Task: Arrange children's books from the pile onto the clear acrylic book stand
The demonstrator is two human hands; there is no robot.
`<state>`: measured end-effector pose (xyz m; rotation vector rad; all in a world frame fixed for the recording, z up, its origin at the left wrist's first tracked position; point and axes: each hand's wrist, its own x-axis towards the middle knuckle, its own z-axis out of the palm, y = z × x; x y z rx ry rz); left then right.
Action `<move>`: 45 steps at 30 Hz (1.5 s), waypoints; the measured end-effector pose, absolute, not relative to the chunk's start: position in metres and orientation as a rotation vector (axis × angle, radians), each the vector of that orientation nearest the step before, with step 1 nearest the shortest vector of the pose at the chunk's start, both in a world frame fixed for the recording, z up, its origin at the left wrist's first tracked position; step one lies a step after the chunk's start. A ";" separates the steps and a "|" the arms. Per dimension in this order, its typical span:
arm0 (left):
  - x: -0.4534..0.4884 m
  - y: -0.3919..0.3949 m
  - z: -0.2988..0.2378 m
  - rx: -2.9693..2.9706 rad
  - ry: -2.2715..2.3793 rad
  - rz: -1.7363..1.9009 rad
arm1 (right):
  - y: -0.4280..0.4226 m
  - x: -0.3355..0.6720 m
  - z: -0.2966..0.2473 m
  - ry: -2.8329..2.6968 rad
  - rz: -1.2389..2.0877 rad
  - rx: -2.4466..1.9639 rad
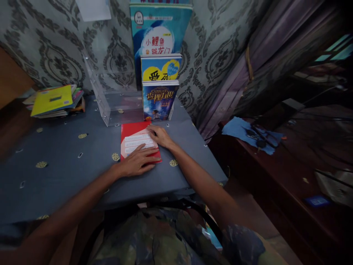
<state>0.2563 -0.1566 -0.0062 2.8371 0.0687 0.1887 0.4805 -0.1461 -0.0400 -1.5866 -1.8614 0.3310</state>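
Observation:
A red book (131, 129) with a pale printed panel lies flat on the patterned grey tablecloth (91, 158) in front of me. My left hand (139, 161) rests across its lower part, palm down, with the fingers spread over the cover. At the upper right edge of the book, my right hand (160, 135) touches the cover with loosely bent fingers apart. Just behind the hands stands a dark blue book (160, 101), upright in a clear plastic rack (103, 106). Farther back in the same row are a yellow and blue book (161, 68) and a taller teal book (160, 22).
A stack of books (53, 100) with a yellow one on top sits at the table's back left. Patterned wallpaper (215, 59) and a purple curtain (234, 81) border the table. On the right, a dark red cabinet (275, 176) carries a blue cloth (250, 134) and cables.

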 end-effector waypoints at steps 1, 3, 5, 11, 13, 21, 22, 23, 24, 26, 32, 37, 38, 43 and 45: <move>0.256 -0.155 -0.006 2.824 0.069 0.200 | -0.146 0.480 -0.039 -1.874 0.321 -1.587; 0.255 -0.148 -0.008 2.800 0.100 0.252 | -0.147 0.479 -0.037 -1.900 0.309 -1.579; 0.252 -0.136 -0.012 2.790 0.172 0.329 | -0.149 0.478 -0.036 -1.920 0.298 -1.571; 0.233 -0.081 -0.030 2.779 0.502 0.501 | -0.151 0.478 -0.035 -1.931 0.266 -1.587; 0.227 -0.067 -0.034 2.760 0.678 0.538 | -0.152 0.476 -0.034 -1.950 0.252 -1.604; 0.226 -0.064 -0.040 2.766 0.873 0.518 | -0.163 0.452 -0.031 -2.003 0.108 -1.760; 0.227 -0.065 -0.040 2.767 0.868 0.523 | -0.164 0.447 -0.031 -2.017 0.100 -1.766; 0.227 -0.065 -0.040 2.766 0.862 0.526 | -0.165 0.442 -0.030 -2.035 0.102 -1.766; 0.227 -0.065 -0.039 2.763 0.855 0.528 | -0.167 0.436 -0.030 -2.060 0.112 -1.758; 0.226 -0.063 -0.040 2.751 0.844 0.533 | -0.170 0.421 -0.029 -2.123 0.147 -1.722; 0.223 -0.056 -0.042 2.726 0.765 0.561 | -0.186 0.378 -0.024 -2.346 0.194 -1.589; 0.223 -0.056 -0.044 2.718 0.764 0.551 | -0.213 0.354 -0.021 -2.426 0.143 -1.525; 0.224 -0.056 -0.044 2.717 0.768 0.553 | -0.219 0.350 -0.021 -2.448 0.141 -1.511; 0.224 -0.057 -0.045 2.721 0.789 0.559 | -0.242 0.338 -0.022 -2.543 0.180 -1.399; 0.224 -0.057 -0.045 2.730 0.787 0.554 | -0.249 0.340 -0.022 -2.551 0.206 -1.368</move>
